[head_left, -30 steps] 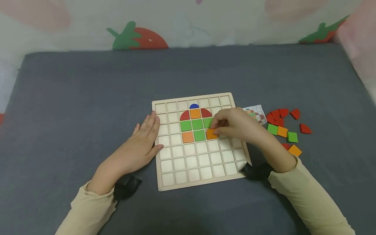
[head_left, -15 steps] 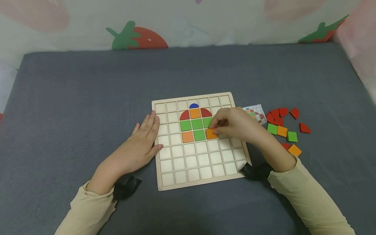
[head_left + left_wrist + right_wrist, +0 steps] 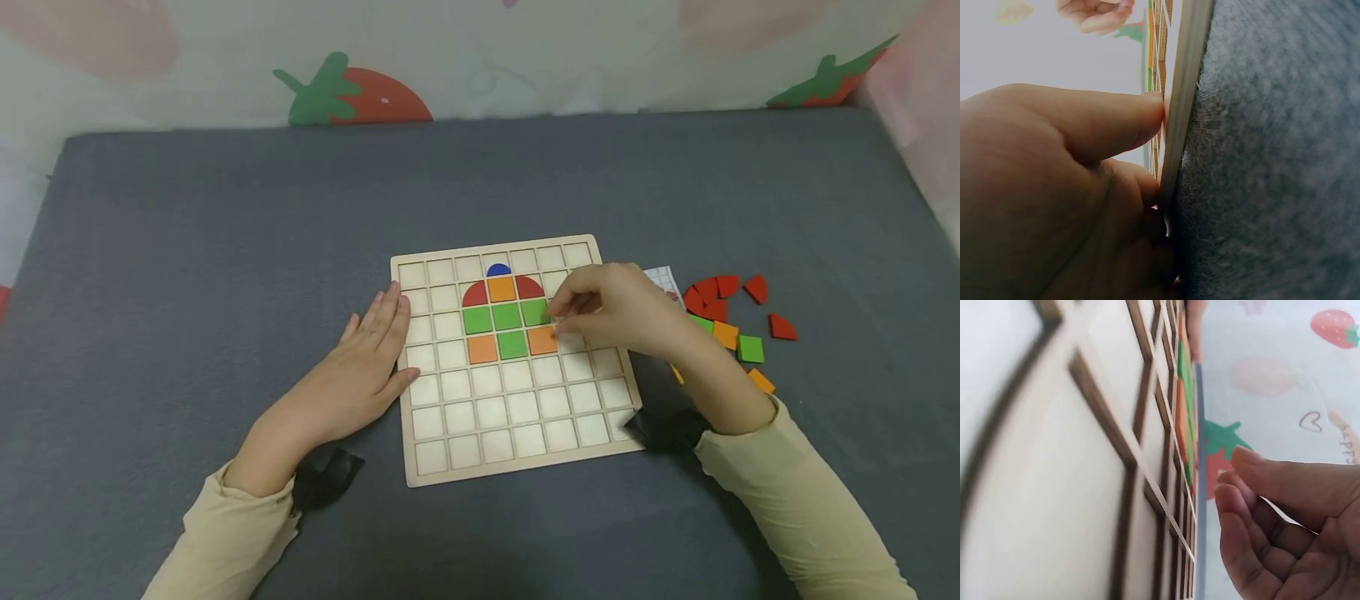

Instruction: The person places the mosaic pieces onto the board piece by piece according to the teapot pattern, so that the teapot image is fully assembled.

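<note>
A wooden grid board (image 3: 450, 479) lies on the grey tabletop, with square cells. My left hand (image 3: 360, 358) rests along its left edge, fingers extended; in the left wrist view the thumb (image 3: 1116, 122) touches the board's rim. Slightly above the board, right of the orange square tile (image 3: 542, 340), hovers my right hand (image 3: 626, 308). Its fingers are loosely bent, and the right wrist view has nothing between thumb and fingertips. Other tiles set in cells include a blue half-round (image 3: 498, 269), red quarter-rounds (image 3: 528, 287), green squares (image 3: 506, 316) and another orange square (image 3: 482, 349).
Right of the board lie loose red pieces (image 3: 715, 310), a green square (image 3: 750, 348) and orange squares (image 3: 724, 334), some partly hidden by the right arm. A printed pattern card (image 3: 663, 277) sits partly behind the right hand. A strawberry-print cloth (image 3: 480, 58) covers the background.
My right hand has let go of the orange tile, which now lies in its cell, and has lifted slightly up and to the right. The left hand stays put.
</note>
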Available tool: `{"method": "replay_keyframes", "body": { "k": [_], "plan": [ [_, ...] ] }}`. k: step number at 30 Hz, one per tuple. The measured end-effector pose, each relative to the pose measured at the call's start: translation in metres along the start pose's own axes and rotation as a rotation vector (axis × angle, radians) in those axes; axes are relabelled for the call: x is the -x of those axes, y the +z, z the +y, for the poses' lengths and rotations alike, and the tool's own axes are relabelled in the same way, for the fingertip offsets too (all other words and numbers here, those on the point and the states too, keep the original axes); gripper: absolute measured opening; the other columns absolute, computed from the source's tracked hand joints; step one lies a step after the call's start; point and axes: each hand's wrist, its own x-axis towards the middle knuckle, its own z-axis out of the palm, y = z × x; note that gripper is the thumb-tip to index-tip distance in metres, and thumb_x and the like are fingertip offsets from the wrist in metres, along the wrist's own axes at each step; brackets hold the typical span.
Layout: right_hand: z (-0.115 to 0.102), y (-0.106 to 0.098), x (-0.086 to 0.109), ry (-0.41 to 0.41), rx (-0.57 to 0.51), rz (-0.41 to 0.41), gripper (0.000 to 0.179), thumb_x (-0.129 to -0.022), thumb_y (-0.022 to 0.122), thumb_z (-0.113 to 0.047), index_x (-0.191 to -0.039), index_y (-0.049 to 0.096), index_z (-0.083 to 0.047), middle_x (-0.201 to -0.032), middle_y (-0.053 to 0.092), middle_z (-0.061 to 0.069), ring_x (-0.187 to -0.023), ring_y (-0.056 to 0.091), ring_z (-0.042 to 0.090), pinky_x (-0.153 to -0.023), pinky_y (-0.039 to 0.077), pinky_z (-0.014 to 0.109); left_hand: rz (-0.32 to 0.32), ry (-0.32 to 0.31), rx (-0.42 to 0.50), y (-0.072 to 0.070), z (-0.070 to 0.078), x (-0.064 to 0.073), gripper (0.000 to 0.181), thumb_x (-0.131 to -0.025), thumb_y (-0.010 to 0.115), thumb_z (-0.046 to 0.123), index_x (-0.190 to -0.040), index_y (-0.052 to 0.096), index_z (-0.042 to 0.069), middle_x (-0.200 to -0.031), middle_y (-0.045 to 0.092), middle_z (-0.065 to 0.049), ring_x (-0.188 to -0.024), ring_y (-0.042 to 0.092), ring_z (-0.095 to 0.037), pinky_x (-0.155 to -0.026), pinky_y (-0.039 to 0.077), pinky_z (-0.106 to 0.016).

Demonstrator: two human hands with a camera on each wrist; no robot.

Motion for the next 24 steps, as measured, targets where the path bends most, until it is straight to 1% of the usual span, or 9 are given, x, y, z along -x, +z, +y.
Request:
{"method": "replay_keyframes", "body": {
  "k": [3,6,8,10,12,16,19,24],
  "plan": [
    [0.001,-0.012,0.007,0.033,-0.002,0.014,0.012,-0.080,0.074,-0.001,-0.091,0.072,-0.005,-0.086,0.068,0.002,-0.075,0.062,0.014,-0.068,0.050,0.027,-0.003,0.001,-0.003,0.000,0.001,-0.001,0.074,-0.100,0.046,0.026,-0.149,0.000,-0.004,-0.156,-0.012,-0.016,-0.143,-0.007,-0.030,-0.112,0.006,-0.054],
    [0.006,-0.025,0.018,0.099,-0.035,0.037,0.012,-0.082,0.072,-0.004,-0.094,0.071,-0.004,-0.088,0.069,0.004,-0.076,0.063,0.015,-0.067,0.051,0.024,-0.001,0.006,-0.010,0.000,0.001,-0.001,0.073,-0.100,0.046,0.026,-0.149,0.001,-0.004,-0.156,-0.011,-0.016,-0.143,-0.007,-0.030,-0.112,0.007,-0.054],
    [0.010,-0.033,0.027,0.138,-0.056,0.060,0.011,-0.084,0.071,-0.006,-0.095,0.071,-0.004,-0.089,0.069,0.006,-0.077,0.065,0.016,-0.066,0.052,0.025,0.005,0.014,-0.012,-0.001,0.002,-0.001,0.072,-0.100,0.046,0.026,-0.149,0.001,-0.005,-0.156,-0.010,-0.017,-0.143,-0.006,-0.031,-0.112,0.007,-0.054],
    [0.015,-0.041,0.036,0.158,-0.073,0.087,0.012,-0.085,0.071,-0.008,-0.096,0.071,-0.004,-0.089,0.068,0.008,-0.077,0.066,0.016,-0.066,0.053,0.026,0.009,0.025,-0.011,-0.002,0.002,-0.001,0.072,-0.100,0.046,0.026,-0.148,0.002,-0.005,-0.156,-0.010,-0.018,-0.143,-0.005,-0.032,-0.111,0.007,-0.055],
    [0.020,-0.047,0.044,0.159,-0.071,0.117,0.013,-0.085,0.071,-0.008,-0.096,0.071,-0.003,-0.090,0.068,0.009,-0.076,0.066,0.016,-0.065,0.054,0.026,0.009,0.028,-0.009,-0.003,0.002,-0.001,0.072,-0.100,0.046,0.026,-0.148,0.002,-0.005,-0.156,-0.009,-0.018,-0.143,-0.005,-0.033,-0.111,0.007,-0.055],
    [0.029,-0.054,0.061,0.219,-0.052,0.184,0.015,-0.084,0.072,-0.011,-0.098,0.071,-0.004,-0.088,0.068,0.006,-0.075,0.065,0.016,-0.065,0.052,0.023,-0.007,0.017,-0.008,-0.004,0.002,0.000,0.073,-0.100,0.046,0.026,-0.148,0.001,-0.005,-0.155,-0.011,-0.018,-0.143,-0.006,-0.031,-0.112,0.007,-0.054],
    [0.036,-0.057,0.074,0.294,-0.039,0.219,0.017,-0.084,0.072,-0.014,-0.100,0.071,-0.006,-0.088,0.068,0.001,-0.077,0.065,0.014,-0.065,0.051,0.022,-0.017,0.010,-0.005,-0.003,0.002,0.000,0.073,-0.100,0.046,0.026,-0.148,0.000,-0.004,-0.155,-0.012,-0.017,-0.143,-0.008,-0.030,-0.112,0.006,-0.054],
    [0.051,-0.059,0.091,0.354,-0.026,0.247,0.020,-0.085,0.072,-0.014,-0.101,0.070,-0.003,-0.087,0.069,0.001,-0.074,0.064,0.012,-0.063,0.051,0.022,-0.024,0.013,0.004,-0.002,0.001,0.001,0.074,-0.100,0.046,0.026,-0.148,0.000,-0.004,-0.155,-0.012,-0.017,-0.143,-0.008,-0.031,-0.112,0.006,-0.054]
  ]
}}
